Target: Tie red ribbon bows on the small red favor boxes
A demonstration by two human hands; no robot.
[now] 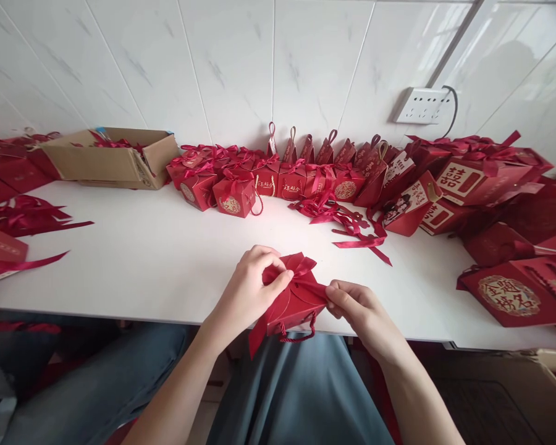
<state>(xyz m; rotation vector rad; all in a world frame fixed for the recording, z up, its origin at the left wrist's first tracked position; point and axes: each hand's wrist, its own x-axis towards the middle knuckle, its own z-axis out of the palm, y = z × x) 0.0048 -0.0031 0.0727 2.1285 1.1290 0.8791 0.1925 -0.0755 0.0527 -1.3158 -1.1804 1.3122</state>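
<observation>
A red gift box [290, 309] sits at the front edge of the white table, its twisted cord handle [299, 337] hanging toward me. Across its folded petal top runs a red ribbon [308, 267], looped at the middle, with one tail hanging down at the box's left. My left hand [262, 278] is closed over the top, thumb and fingers pinching the ribbon near the knot. On the right side, my right hand [356, 304] pinches the ribbon's other end between thumb and fingers. The palm side of the left hand is partly hidden.
Finished-looking red boxes [234, 198] line the wall, with loose ribbons [352, 222] before them. A cardboard carton [120, 164] stands back left; larger red boxes [509, 293] crowd the right. A socket strip [424, 105] is on the wall. Another person's denim-clad leg [106, 377] is at left.
</observation>
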